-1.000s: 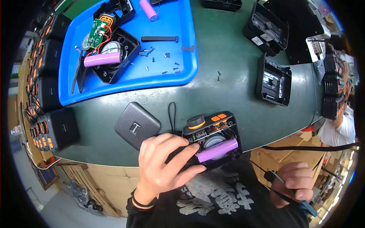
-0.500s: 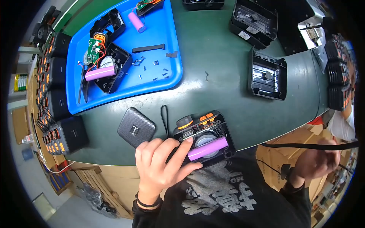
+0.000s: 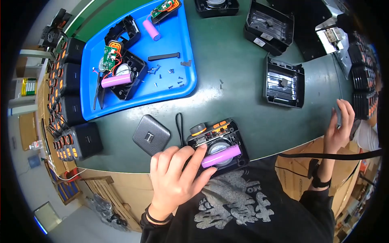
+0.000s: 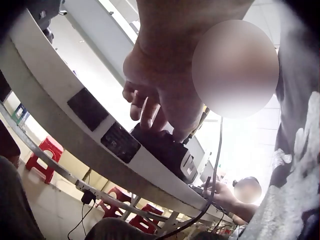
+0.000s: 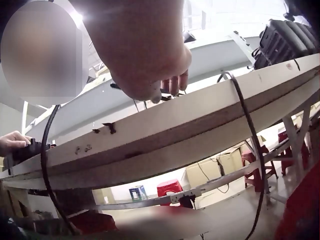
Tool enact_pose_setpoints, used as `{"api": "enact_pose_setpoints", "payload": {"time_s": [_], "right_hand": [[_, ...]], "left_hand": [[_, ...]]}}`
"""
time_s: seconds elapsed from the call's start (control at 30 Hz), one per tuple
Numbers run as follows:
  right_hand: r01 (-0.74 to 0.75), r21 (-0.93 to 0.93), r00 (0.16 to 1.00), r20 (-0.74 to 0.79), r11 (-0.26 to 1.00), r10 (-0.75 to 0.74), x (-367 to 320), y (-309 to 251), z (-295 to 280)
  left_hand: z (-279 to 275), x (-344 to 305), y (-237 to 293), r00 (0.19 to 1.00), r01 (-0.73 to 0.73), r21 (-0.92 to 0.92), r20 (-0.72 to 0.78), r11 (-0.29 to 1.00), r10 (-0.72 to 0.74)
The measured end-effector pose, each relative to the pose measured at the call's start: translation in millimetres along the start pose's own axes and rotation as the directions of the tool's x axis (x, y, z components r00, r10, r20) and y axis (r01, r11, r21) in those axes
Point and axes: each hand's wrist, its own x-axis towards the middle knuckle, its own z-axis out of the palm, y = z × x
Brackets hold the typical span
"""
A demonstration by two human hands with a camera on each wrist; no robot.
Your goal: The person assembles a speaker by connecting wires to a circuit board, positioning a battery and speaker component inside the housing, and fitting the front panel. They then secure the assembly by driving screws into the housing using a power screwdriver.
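An opened black speaker housing (image 3: 239, 156) lies tilted at the table's front edge, showing a round speaker, wiring, an orange-ringed knob and a purple cylindrical cell (image 3: 221, 156). My left hand (image 3: 174, 178) grips its left side, thumb at the lower corner and index finger on the upper part; in the left wrist view the left hand (image 4: 165, 95) holds the black housing (image 4: 167, 152). At the right table edge, my right hand (image 3: 340, 125) has thumb and fingers extended around a small grey item; whether it holds this I cannot tell. Dark thin items show by the right hand (image 5: 150, 70) in the right wrist view.
A blue tray (image 3: 135, 103) with opened parts and screws stands at back left. A grey case (image 3: 151, 135) and strap loop (image 3: 179, 125) lie beside the housing. Black shells (image 3: 284, 83) are at back right, finished-looking units (image 3: 87, 139) at left. A black cable (image 3: 332, 155) crosses at right.
My right hand has risen from below the table edge, where it held a dark, slender tool, to the table's right side. My left hand keeps its grip; its index finger has shifted upward on the housing.
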Motion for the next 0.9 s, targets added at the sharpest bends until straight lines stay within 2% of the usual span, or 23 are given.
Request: {"api": "enact_pose_setpoints", "payload": {"time_s": [0.07,0.1,0.2,0.47,0.63,0.73,0.8,0.87,0.9], "right_hand": [[0.056,-0.143,0.992,0.122,0.988,-0.039,4.5,-1.4,1.6],[0.003,-0.134,0.992,0.127,0.991,0.015,4.5,-0.7,5.5],[-0.037,-0.108,0.984,0.168,0.993,0.055,3.7,4.5,12.6],[-0.056,-0.064,0.979,0.192,0.996,0.067,14.3,5.3,17.4],[-0.071,0.011,0.964,0.257,0.997,0.066,15.1,7.3,18.6],[-0.001,0.001,0.988,0.153,1.000,0.001,14.7,1.0,17.7],[0.036,0.012,0.999,-0.008,0.999,-0.036,2.8,-6.5,12.8],[0.123,0.136,0.965,-0.248,0.983,-0.086,-22.9,-20.0,9.4],[0.144,0.072,0.980,-0.148,0.987,-0.132,-44.9,-28.2,-9.4]], "left_hand": [[1.7,-1.6,-0.9,0.999,-0.012,-0.009,-0.051,1.000,0.012],[2.1,-2.3,0.6,0.999,-0.013,-0.004,-0.049,1.000,0.013],[3.5,-2.5,8.7,0.996,0.045,-0.052,-0.071,0.998,-0.048],[-1.4,2.5,29.2,0.990,0.135,0.015,-0.038,0.991,-0.134],[-1.4,2.9,29.2,0.992,0.127,0.041,-0.019,0.991,-0.126],[-1.9,2.0,31.0,0.993,0.119,0.066,-0.008,0.991,-0.119],[0.9,-0.9,29.8,0.990,0.137,0.015,-0.026,0.990,-0.136],[6.0,-9.4,28.6,0.993,0.116,0.048,-0.036,0.992,-0.114],[10.3,-16.3,27.3,0.988,0.128,-0.002,-0.083,0.992,-0.128]]}}
